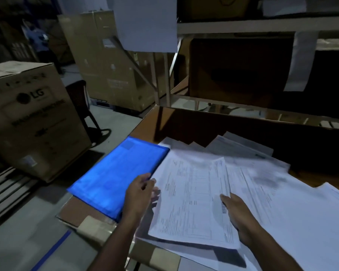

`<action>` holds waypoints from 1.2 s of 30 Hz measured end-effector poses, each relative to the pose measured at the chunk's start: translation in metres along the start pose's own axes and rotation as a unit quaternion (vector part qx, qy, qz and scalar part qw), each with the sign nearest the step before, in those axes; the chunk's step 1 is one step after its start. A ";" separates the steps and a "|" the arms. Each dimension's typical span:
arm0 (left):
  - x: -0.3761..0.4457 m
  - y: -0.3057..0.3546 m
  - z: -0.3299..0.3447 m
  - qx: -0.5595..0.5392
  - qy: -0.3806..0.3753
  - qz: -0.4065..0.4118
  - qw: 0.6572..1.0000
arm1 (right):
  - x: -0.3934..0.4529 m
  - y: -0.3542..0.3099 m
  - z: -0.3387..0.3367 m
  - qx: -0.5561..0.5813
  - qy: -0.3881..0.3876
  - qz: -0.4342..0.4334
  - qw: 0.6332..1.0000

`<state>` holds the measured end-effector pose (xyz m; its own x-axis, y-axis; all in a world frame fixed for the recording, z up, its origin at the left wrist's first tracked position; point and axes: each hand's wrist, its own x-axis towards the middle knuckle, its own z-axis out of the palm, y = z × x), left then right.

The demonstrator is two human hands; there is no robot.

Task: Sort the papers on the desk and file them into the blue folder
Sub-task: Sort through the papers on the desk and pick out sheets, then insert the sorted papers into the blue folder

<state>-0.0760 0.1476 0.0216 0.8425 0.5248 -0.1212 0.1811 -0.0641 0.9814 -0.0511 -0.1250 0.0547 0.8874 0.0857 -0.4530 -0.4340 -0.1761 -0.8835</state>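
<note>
While blurred, printed sheet (192, 200), blue folder (117, 177)

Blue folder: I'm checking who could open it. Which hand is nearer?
Left. The left hand lies at the blue folder's right edge; the right hand is farther right, on the papers.

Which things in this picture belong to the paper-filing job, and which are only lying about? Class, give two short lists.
Part of the job:
- blue folder, closed, at the desk's left edge
- printed sheet held by the left hand and right hand
- loose papers spread over the desk

Lying about:
- LG carton on the floor
- tall cardboard boxes behind
- metal shelving
</note>
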 end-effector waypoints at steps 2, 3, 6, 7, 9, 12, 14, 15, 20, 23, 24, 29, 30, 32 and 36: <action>0.004 -0.007 -0.017 0.108 0.072 0.070 0.989 | 0.002 0.003 0.003 -0.017 0.021 -0.007 1.000; 0.004 -0.011 -0.026 0.176 0.105 0.096 0.974 | 0.003 0.003 0.004 -0.021 0.026 -0.015 0.999; 0.005 -0.022 -0.044 0.324 0.146 0.124 0.926 | 0.003 0.001 0.005 -0.017 0.018 -0.019 1.000; 0.006 -0.024 -0.047 0.356 0.143 0.119 0.916 | 0.002 0.000 0.005 -0.019 0.018 -0.020 0.999; 0.009 -0.029 -0.052 0.392 0.135 0.111 0.904 | 0.000 -0.002 0.006 -0.004 0.008 -0.017 1.000; 0.014 -0.035 -0.057 0.395 0.147 0.117 0.899 | -0.005 -0.007 0.008 0.019 -0.005 -0.012 1.000; 0.016 -0.036 -0.061 0.374 0.162 0.132 0.903 | -0.011 -0.012 0.009 0.035 -0.012 -0.009 0.999; 0.017 -0.034 -0.062 0.361 0.173 0.140 0.906 | -0.013 -0.014 0.008 0.040 -0.015 -0.010 0.999; 0.021 -0.024 -0.070 0.351 0.200 0.159 0.901 | -0.011 -0.019 0.008 0.022 -0.039 -0.006 0.999; 0.027 -0.027 -0.076 0.395 0.168 0.148 0.891 | -0.004 -0.018 0.010 -0.034 -0.071 0.016 0.997; 0.029 -0.030 -0.079 0.417 0.154 0.148 0.884 | -0.002 -0.017 0.011 -0.047 -0.079 0.019 0.996; 0.027 -0.037 -0.082 0.429 0.102 0.192 0.876 | 0.008 -0.023 0.025 -0.078 -0.088 0.021 0.993; 0.023 -0.035 -0.080 0.423 0.079 0.229 0.873 | 0.010 -0.025 0.029 -0.082 -0.088 0.017 0.993; 0.016 -0.031 -0.078 0.419 0.047 0.296 0.857 | 0.013 -0.027 0.036 -0.072 -0.083 0.012 0.994; 0.016 -0.042 -0.083 0.397 0.060 0.308 0.863 | 0.013 -0.033 0.054 -0.022 -0.057 -0.007 0.998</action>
<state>-0.1128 0.2292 -0.0092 0.8525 0.2654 0.4502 0.0487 -0.8980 0.4372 -0.0333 -0.0649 0.0716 0.8686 0.1992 -0.4536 -0.4124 -0.2169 -0.8848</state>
